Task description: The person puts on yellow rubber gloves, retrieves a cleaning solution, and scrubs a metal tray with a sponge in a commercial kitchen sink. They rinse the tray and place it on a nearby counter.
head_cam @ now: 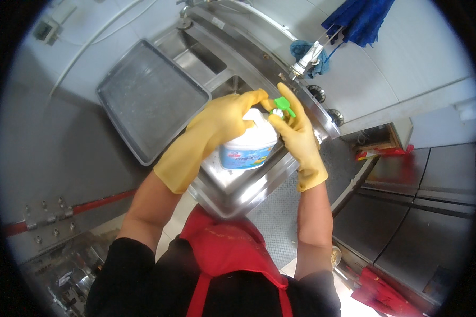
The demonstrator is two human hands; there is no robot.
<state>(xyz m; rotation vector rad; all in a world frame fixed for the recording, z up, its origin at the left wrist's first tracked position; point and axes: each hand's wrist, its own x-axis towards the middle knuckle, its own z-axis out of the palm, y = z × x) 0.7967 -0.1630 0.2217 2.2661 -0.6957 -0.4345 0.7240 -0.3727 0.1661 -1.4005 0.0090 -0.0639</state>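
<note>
Both of my hands wear yellow rubber gloves. A white plastic jug (258, 136) with a blue printed label is held over a stainless steel sink (222, 206). My left hand (228, 119) is closed around the jug's handle, on its left side. At the jug's mouth, a bright green flip cap (283, 105) stands open beside the small white spout (277, 113). My right hand (297, 132) grips this cap, its thumb near the spout and its index finger stretched upward past the green lid. The jug's back and part of its neck are hidden by the gloves.
A large grey tray (154, 99) leans at the sink's left side. Behind it are another sink basin (200, 59) and a tap (184, 20). Blue cloths (357, 20) hang on the wall above dark knobs (316, 94). Dark cabinets (400, 226) stand at right.
</note>
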